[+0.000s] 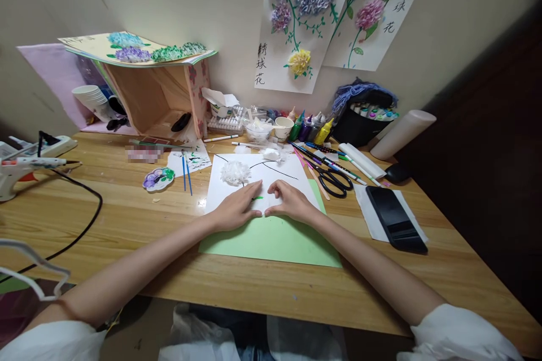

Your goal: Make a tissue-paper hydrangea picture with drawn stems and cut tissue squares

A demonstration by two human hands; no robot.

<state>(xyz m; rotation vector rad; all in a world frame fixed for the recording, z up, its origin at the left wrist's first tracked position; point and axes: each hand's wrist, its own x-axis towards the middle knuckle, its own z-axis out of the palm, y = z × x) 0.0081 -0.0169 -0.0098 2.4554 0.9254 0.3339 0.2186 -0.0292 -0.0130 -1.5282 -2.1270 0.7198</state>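
We see both hands resting low on a white sheet [218, 194], which lies over a green sheet [275, 242] on the wooden desk [135, 208]. Our left hand [237, 204] is spread and grips nothing that we can see, its fingers reaching inward along the paper and its thumb apart below them. Our right hand [292, 201] is loosely open, the fingers bent and the thumb stretched toward the other one — the two thumbs almost meet near the sheet's lower edge. The white sheet runs beneath both palms and extends beyond the fingertips to its far edge. On it, just beyond the left hand, sits a ruffled white flower [236, 174]; a short green mark [257, 197] shows in the gap between the hands, right beside the left fingers. Thin dark lines curve across the upper part of the paper, and a small white clump [273, 155] rests by its far edge. To the right of the sheet we have black-handled scissors [334, 182] — near the right hand, but not touching it.
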